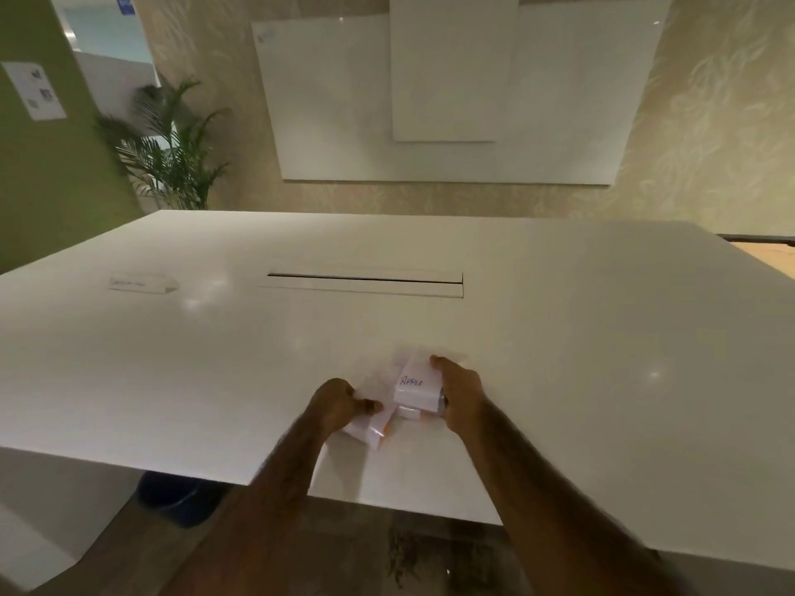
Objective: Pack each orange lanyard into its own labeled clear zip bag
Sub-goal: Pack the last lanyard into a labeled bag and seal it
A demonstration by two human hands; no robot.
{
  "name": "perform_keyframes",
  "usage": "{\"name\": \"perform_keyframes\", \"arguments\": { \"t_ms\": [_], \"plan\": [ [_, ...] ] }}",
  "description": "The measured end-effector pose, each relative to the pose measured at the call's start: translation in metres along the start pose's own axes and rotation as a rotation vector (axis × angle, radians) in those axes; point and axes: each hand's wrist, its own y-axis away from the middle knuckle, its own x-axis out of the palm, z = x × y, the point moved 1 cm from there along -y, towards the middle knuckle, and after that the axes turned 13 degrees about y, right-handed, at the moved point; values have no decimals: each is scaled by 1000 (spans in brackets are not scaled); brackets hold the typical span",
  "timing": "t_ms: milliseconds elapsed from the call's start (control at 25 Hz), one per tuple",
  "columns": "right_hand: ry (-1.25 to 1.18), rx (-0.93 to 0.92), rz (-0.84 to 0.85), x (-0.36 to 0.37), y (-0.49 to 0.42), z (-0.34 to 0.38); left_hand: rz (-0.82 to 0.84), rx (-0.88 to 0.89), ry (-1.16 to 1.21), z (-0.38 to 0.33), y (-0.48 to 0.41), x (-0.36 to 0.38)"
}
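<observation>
Orange lanyard [386, 431] edges are showing inside labeled bags near the surface [559, 337] front edge. Left grip [340, 406] is pinching one bag [365, 430]; right grip [460, 397] is clutching the APPLE bag [415, 387]. Packing is probably nearing done; can't tell if the zips are sealed.

I see a wide white surface [559, 337] with a long cable slot [365, 279] across its middle. Behind it, overlapping whiteboards [451, 101] hang on patterned wallpaper. A potted palm [172, 157] stands beside a green wall [51, 187] bearing a paper notice [36, 90], and a dark bin [176, 501] sits beneath the near edge
</observation>
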Motion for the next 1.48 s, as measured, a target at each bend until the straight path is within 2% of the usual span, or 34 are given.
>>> {"name": "perform_keyframes", "arguments": {
  "t_ms": [120, 240, 320, 400, 480, 640, 840, 960, 1240, 1480],
  "plan": [
    [41, 15, -30, 4, -2, -3, 36, 6, 198, 2, -1, -20],
    [67, 37, -67, 3, -6, -3, -24, -33, 544, 3, -6, -45],
    [62, 47, -95, 2, -9, -1, -66, -24, 788, -5, -13, -44],
    [69, 43, -109, 4, -11, 0, -52, -22, 875, -21, -21, -29],
    [66, 20, -115, 8, -11, 1, -12, -37, 884, -37, -30, -8],
    [44, -27, -102, 12, -12, 2, 75, -126, 724, -48, -46, 21],
    [159, -60, -123, 19, -17, 11, 128, -132, 615, -55, -51, 33],
    [94, -59, -104, 24, -20, 10, 100, -132, 610, -55, -49, 33],
    [152, -149, 2, 31, -25, 13, 54, -135, 574, -46, -47, 30],
    [100, -191, 132, 73, -18, 27, -57, -101, 618, -51, -25, -19]
  ]
}}
